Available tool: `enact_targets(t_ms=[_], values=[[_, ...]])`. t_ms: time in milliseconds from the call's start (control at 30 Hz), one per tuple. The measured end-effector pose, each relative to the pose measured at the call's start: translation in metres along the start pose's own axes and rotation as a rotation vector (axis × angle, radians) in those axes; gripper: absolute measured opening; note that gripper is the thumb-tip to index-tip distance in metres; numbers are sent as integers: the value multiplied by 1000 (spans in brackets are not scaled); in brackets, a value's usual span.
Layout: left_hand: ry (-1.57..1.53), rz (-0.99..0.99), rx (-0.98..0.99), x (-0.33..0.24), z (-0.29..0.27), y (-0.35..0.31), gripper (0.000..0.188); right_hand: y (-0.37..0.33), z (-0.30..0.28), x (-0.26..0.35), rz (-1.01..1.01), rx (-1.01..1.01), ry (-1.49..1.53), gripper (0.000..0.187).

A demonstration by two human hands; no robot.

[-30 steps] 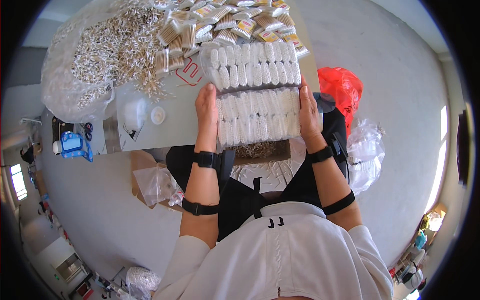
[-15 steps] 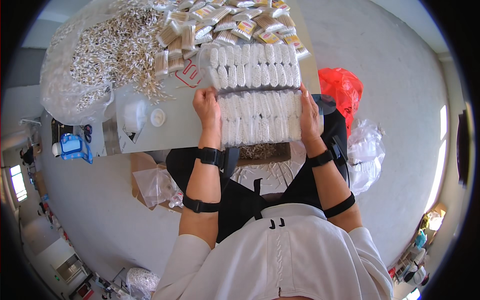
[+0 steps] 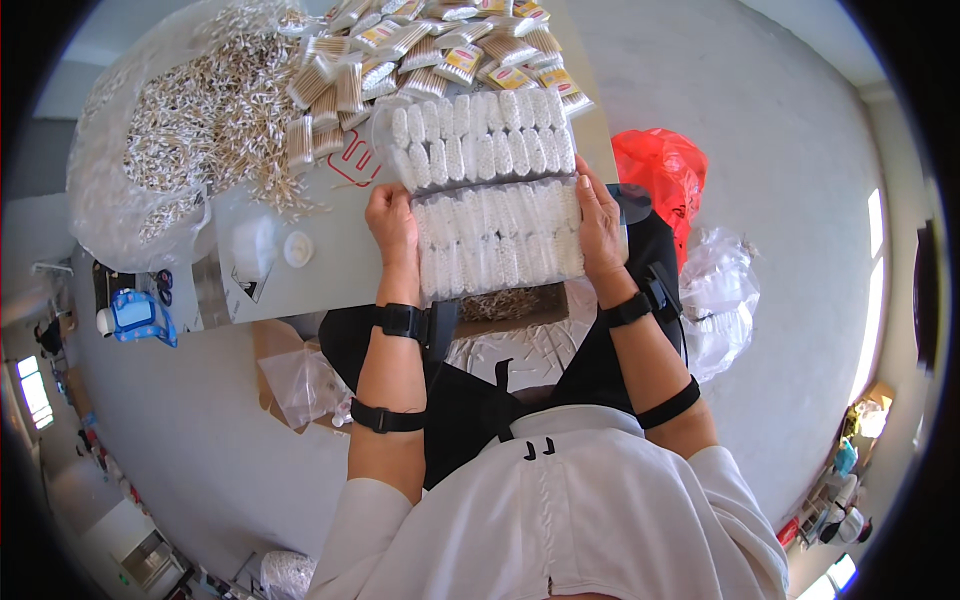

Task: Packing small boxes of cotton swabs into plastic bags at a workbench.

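Note:
A clear bag packed with rows of white-tipped cotton swab bundles (image 3: 500,238) is held at the table's near edge. My left hand (image 3: 393,225) presses its left side and my right hand (image 3: 600,222) its right side, fingers wrapped around the edges. Just beyond it, right against its far edge, lies a second similar bag of swab bundles (image 3: 482,135). Both show their cotton tips facing up. The fingertips are partly hidden behind the near bag.
Small swab packs (image 3: 420,50) are heaped at the far side of the table (image 3: 340,270). Loose swabs (image 3: 210,130) fill a large clear bag at left. Near it are a round white lid (image 3: 298,249) and a blue bottle pouch (image 3: 138,315). A red bag (image 3: 665,175) stands right.
The whole view has shifted slightly, so the table and bags sit a little further left. My hands keep the same hold on the near bag.

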State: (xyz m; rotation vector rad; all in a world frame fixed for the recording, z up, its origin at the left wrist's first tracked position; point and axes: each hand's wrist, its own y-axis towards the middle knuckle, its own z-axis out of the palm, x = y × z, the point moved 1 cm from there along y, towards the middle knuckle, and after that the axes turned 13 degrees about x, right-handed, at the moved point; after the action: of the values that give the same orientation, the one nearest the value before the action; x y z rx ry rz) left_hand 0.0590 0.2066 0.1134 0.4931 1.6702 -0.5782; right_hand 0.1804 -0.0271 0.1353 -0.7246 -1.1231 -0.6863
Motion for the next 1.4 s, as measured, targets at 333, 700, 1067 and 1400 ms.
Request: enact_targets(t_ms=[333, 700, 1067, 1400], values=[[-93, -46, 41, 0, -5, -1, 9, 61, -22, 40, -255, 186, -620, 42], [-111, -48, 47, 3, -5, -1, 15, 74, -13, 46, -214, 210, -831, 43], [-102, -63, 49, 1, -4, -3, 12, 79, -5, 46, -210, 207, -850, 41], [-137, -77, 66, -5, 0, -5, 13, 83, 5, 50, -223, 213, -1014, 38]])
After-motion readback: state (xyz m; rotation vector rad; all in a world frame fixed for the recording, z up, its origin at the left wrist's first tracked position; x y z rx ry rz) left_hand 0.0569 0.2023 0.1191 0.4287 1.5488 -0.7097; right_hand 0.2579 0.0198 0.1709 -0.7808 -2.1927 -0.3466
